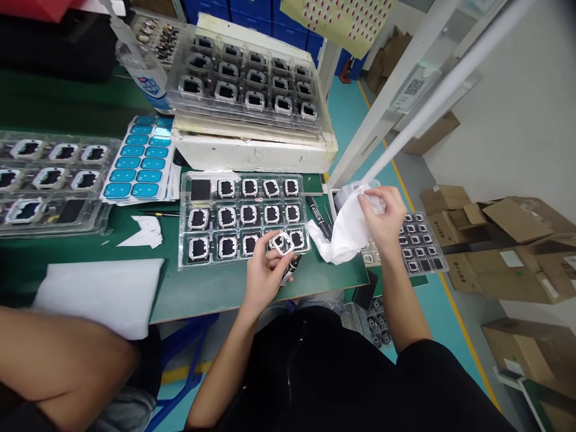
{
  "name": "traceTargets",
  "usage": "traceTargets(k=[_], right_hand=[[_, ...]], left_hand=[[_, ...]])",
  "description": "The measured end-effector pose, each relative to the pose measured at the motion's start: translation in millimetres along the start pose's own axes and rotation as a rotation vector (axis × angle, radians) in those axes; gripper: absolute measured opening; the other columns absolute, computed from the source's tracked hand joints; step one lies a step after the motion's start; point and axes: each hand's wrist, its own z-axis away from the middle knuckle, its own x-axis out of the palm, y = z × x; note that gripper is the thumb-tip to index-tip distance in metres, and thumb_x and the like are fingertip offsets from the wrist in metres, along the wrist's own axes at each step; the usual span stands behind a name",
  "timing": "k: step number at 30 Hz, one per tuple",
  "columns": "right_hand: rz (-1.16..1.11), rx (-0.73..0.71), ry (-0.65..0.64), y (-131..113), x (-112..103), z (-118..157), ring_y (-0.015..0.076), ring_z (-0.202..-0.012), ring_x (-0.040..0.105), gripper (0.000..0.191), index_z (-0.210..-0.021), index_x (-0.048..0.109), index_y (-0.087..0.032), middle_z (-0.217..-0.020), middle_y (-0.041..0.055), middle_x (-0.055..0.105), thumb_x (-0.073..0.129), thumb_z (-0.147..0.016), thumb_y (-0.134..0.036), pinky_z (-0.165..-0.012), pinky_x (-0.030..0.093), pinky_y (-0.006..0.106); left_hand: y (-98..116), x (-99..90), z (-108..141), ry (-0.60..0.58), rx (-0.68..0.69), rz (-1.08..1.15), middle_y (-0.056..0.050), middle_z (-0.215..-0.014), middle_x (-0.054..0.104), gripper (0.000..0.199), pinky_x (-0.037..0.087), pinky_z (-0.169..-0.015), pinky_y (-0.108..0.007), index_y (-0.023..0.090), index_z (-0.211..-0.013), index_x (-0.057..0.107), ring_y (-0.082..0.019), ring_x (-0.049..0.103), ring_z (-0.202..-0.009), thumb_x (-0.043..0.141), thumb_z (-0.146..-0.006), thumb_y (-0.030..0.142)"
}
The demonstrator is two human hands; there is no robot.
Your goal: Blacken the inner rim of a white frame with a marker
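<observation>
My left hand (261, 277) pinches a small white-rimmed square frame part (282, 242) above the front right corner of a clear plastic tray (182, 240). Under that part, a dark pen-like item (290, 270) pokes out from the same hand; its exact kind is hard to make out. My right hand (386, 217) is closed on the top of a white cloth (345, 233), which hangs down onto the table's right end. Similar frame parts with black centres fill most pockets of the tray, and a dark square lies in its back left pocket.
A stacked tray (175, 102) sits on a white foam block (252, 157) behind. Blue-label sheets (130, 159), a squeeze bottle (143, 69) and another tray (105, 174) are leftward. A black marker (318, 219) lies near the cloth. A co-worker's arm (67, 360) reaches in lower left. Cardboard boxes (517, 270) stand right.
</observation>
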Motion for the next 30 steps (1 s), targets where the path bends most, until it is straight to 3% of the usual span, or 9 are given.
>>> traceTargets(k=[5, 9, 12, 15, 19, 22, 26, 30], right_hand=[[0.017, 0.128, -0.107, -14, -14, 21, 0.0195, -0.076, 0.060, 0.054, -0.128, 0.064, -0.026, -0.085, -0.0034, 0.063, 0.087, -0.081, -0.043, -0.078, 0.056, 0.039], [0.067, 0.040, -0.091, -18, -24, 41, 0.0214, -0.083, 0.064, 0.022, -0.109, 0.078, -0.026, -0.089, 0.0022, 0.062, 0.065, -0.092, -0.023, -0.080, 0.057, 0.042], [0.020, -0.034, 0.022, -27, -30, 54, 0.0272, -0.108, 0.068, 0.028, -0.110, 0.080, -0.029, -0.114, 0.0079, 0.067, 0.057, -0.098, -0.020, -0.091, 0.060, 0.051], [-0.177, -0.076, 0.072, -39, -29, 64, 0.0298, -0.122, 0.068, 0.032, -0.120, 0.076, -0.033, -0.128, 0.0058, 0.070, 0.052, -0.104, -0.021, -0.103, 0.058, 0.060], [-0.520, 0.010, 0.183, -54, -17, 69, 0.0220, -0.088, 0.073, 0.020, -0.117, 0.066, -0.033, -0.094, 0.0001, 0.071, 0.053, -0.107, -0.022, -0.089, 0.064, 0.052], [-0.787, 0.094, 0.202, -63, -8, 70, 0.0136, -0.060, 0.058, 0.014, -0.107, 0.053, -0.032, -0.083, -0.0050, 0.059, 0.060, -0.105, -0.020, -0.067, 0.061, 0.037], [-0.940, 0.137, 0.140, -73, -3, 71, 0.0095, -0.048, 0.042, 0.024, -0.099, 0.041, -0.030, -0.072, -0.0083, 0.047, 0.061, -0.106, -0.022, -0.047, 0.041, 0.023], [-0.926, 0.140, 0.080, -78, 2, 73, 0.0107, -0.045, 0.036, 0.031, -0.096, 0.034, -0.030, -0.065, -0.0103, 0.037, 0.063, -0.106, -0.029, -0.046, 0.034, 0.023]], left_hand=[[-5, -1.7, -1, 0.000, 0.016, -0.025, 0.000, -0.092, 0.079, 0.066, 0.053, -0.038, -0.019, 0.028, -0.147, 0.047, -0.013, 0.071, -0.050, 0.082, -0.093, 0.044], [-5, -2.4, -1, 0.014, 0.023, -0.036, -0.001, -0.091, 0.079, 0.067, 0.054, -0.039, -0.020, 0.029, -0.148, 0.048, -0.015, 0.072, -0.051, 0.083, -0.092, 0.044], [-3, -1.6, 0, 0.000, 0.032, -0.047, -0.002, -0.092, 0.079, 0.066, 0.055, -0.038, -0.021, 0.028, -0.148, 0.048, -0.015, 0.071, -0.050, 0.082, -0.093, 0.043], [-1, 0.6, 0, -0.016, 0.043, -0.047, -0.001, -0.090, 0.079, 0.067, 0.056, -0.038, -0.022, 0.028, -0.148, 0.047, -0.015, 0.071, -0.051, 0.082, -0.093, 0.042], [3, 4.0, 1, -0.005, 0.047, -0.029, -0.001, -0.088, 0.078, 0.066, 0.054, -0.038, -0.019, 0.026, -0.144, 0.049, -0.014, 0.072, -0.054, 0.084, -0.091, 0.041], [3, 4.6, 0, 0.003, 0.045, -0.020, 0.000, -0.087, 0.078, 0.067, 0.055, -0.039, -0.018, 0.026, -0.144, 0.048, -0.015, 0.073, -0.056, 0.084, -0.090, 0.041], [1, 4.4, -1, -0.003, 0.033, -0.030, -0.001, -0.090, 0.079, 0.068, 0.053, -0.037, -0.019, 0.027, -0.145, 0.047, -0.014, 0.070, -0.051, 0.084, -0.090, 0.042], [4, 7.3, 0, -0.029, 0.030, -0.035, -0.001, -0.090, 0.079, 0.067, 0.054, -0.039, -0.019, 0.026, -0.145, 0.048, -0.014, 0.072, -0.054, 0.084, -0.091, 0.042]])
